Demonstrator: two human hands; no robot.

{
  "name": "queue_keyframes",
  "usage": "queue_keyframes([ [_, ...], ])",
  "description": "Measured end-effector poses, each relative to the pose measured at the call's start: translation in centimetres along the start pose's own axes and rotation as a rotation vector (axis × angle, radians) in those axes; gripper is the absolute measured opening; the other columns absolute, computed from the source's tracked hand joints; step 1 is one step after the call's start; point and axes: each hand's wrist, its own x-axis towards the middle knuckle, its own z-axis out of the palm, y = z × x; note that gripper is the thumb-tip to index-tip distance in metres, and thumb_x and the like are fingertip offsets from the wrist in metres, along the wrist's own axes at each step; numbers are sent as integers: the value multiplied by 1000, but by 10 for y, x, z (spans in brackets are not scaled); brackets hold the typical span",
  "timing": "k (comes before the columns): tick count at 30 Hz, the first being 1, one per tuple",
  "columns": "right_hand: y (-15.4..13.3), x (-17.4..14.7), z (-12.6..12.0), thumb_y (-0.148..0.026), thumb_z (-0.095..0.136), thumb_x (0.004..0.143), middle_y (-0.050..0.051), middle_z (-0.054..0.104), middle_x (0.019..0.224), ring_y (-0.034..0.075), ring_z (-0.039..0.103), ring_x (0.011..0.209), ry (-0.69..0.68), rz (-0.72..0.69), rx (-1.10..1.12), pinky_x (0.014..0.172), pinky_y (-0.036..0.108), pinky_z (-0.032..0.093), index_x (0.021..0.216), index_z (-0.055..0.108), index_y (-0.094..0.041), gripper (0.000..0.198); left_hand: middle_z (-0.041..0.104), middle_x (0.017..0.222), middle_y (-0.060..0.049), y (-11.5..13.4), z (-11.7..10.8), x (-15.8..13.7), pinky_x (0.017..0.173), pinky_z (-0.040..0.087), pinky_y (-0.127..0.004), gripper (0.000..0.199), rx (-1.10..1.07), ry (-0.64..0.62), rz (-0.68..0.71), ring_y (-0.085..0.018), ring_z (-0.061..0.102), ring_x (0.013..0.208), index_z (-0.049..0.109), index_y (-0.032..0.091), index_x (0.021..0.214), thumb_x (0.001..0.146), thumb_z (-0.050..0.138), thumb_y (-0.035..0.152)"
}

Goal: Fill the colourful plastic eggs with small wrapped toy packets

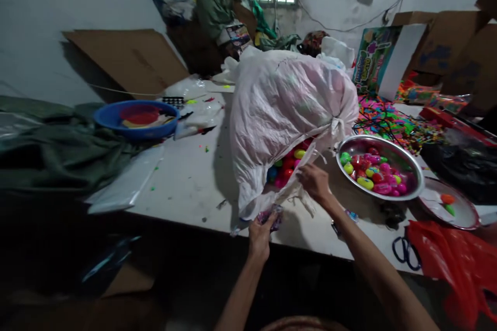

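Note:
A large white woven sack (287, 98) bulges on the table, its neck tied at the right. Through a gap low on its front, colourful plastic eggs (286, 171) show, red, yellow, blue and pink. My right hand (313, 181) is closed at the right edge of that gap, pinching the sack's cloth; its fingertips are partly hidden. Below the sack's lower corner, at the table's front edge, my left hand (260, 235) grips a crinkled purple plastic packet (275, 217). Right of the sack stands a steel bowl (418, 181) holding several green, yellow, red and pink eggs.
Scissors (406, 253) and a red plastic bag (446, 264) lie front right, near a plate (468, 220). Behind the bowl spreads a heap of small bright plastic pieces (382, 119). A blue basin (142, 129) and dark green cloth (58, 150) are at left.

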Motion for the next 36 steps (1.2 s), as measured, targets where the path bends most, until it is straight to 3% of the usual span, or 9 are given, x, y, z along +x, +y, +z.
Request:
queue_keyframes([
  [3, -39, 13, 53, -10, 42, 84, 14, 61, 106, 29, 50, 106, -90, -113, -89, 92, 46, 36, 100, 61, -17, 26, 60, 58, 2, 2, -6, 4, 49, 43, -21, 38, -74, 96, 30, -9, 54, 50, 61, 12, 68, 43, 84, 29],
  [7, -38, 12, 76, -4, 37, 83, 16, 45, 132, 32, 31, 127, -47, -189, -63, 105, 55, 17, 122, 48, -13, 42, 59, 59, 3, 12, -15, 3, 51, 42, -19, 35, -143, 77, 30, -8, 53, 51, 62, 13, 69, 44, 83, 27],
  [11, -33, 10, 55, -4, 41, 79, 16, 53, 122, 31, 41, 118, -107, -152, -23, 105, 53, 18, 110, 56, -14, 36, 60, 59, 2, 16, -16, 3, 50, 43, -21, 35, -158, 81, -8, -9, 54, 51, 63, 12, 66, 41, 84, 26],
  [14, -42, 4, 26, -14, 50, 79, 13, 59, 107, 28, 50, 106, -51, -40, 135, 99, 50, 28, 98, 59, -16, 22, 60, 59, 1, 14, -13, 3, 50, 42, -22, 36, -162, 87, -21, -10, 54, 51, 62, 12, 66, 41, 84, 26],
  [17, -51, -21, 8, -30, 61, 73, 8, 63, 87, 23, 59, 83, -134, 209, 637, 77, 38, 45, 92, 59, -16, 24, 59, 59, 2, 11, -5, 1, 49, 40, -20, 33, -185, 45, -10, -8, 52, 50, 62, 12, 67, 44, 83, 25],
  [20, -51, -53, 9, -35, 66, 67, 3, 63, 71, 16, 60, 61, -409, 476, 1252, 55, 26, 45, 85, 58, -16, 28, 61, 66, 2, 9, 5, -5, 51, 39, -19, 33, -206, -40, -10, -8, 52, 54, 63, 14, 74, 47, 81, 22],
  [23, -44, -72, 16, -30, 71, 61, 0, 63, 67, 12, 60, 55, -407, 653, 1544, 50, 22, 44, 80, 57, -16, 28, 63, 71, 1, 6, 12, -11, 51, 39, -20, 35, -167, -123, -14, -9, 53, 56, 65, 15, 81, 50, 79, 22],
  [30, -22, -77, 9, -25, 74, 58, 2, 65, 67, 12, 60, 53, -304, 733, 1570, 49, 21, 46, 77, 59, -14, 27, 56, 55, 3, 5, 17, -17, 43, 33, -20, 28, -37, -218, -101, -6, 45, 45, 64, 13, 67, 49, 80, 26],
  [36, -20, -99, 0, -31, 73, 63, 3, 66, 76, 15, 64, 60, -127, 719, 1536, 57, 26, 49, 82, 59, -16, 28, 49, 48, 6, 6, 25, -17, 38, 26, -18, 36, -30, -95, -138, -4, 39, 39, 56, 14, 60, 47, 82, 35],
])
